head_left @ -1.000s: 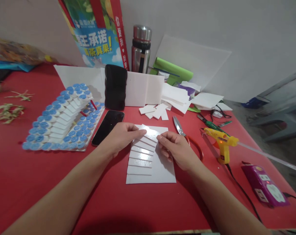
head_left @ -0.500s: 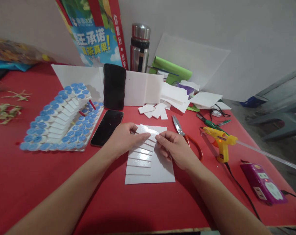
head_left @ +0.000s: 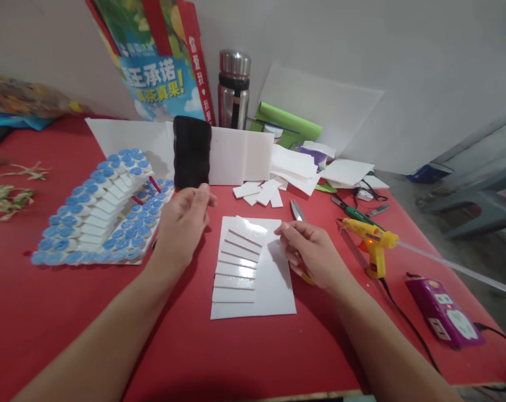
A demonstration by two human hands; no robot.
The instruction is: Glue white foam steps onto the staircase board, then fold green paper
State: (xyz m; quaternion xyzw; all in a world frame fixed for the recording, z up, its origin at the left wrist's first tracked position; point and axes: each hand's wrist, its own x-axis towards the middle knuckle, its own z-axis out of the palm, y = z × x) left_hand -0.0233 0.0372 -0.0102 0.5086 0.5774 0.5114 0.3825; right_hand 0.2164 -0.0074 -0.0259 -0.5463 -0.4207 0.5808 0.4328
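My left hand [head_left: 182, 226] hovers over the dark phone lying on the table, thumb pressed against curled fingers; whatever it may hold is hidden. To the right of a white foam board [head_left: 273, 290], my right hand [head_left: 309, 251] is closed with thumb and index finger pinched near the board's edge. I cannot make out anything between them. Thin white strips [head_left: 236, 268] lie overlapped like fanned steps on the left part of the board, shiny on top. Partly under my right hand are scissors [head_left: 296, 210].
At left stands a model with blue-topped discs and white steps [head_left: 106, 209]. A black object [head_left: 191, 151] leans on white panels. White offcuts [head_left: 263, 191] lie behind the board. To the right are a yellow glue gun [head_left: 374, 240] and a purple power socket [head_left: 443, 310].
My left hand has lifted off the strips and moved left over the phone. My right hand has drawn slightly right, away from the strips. The view has shifted slightly.
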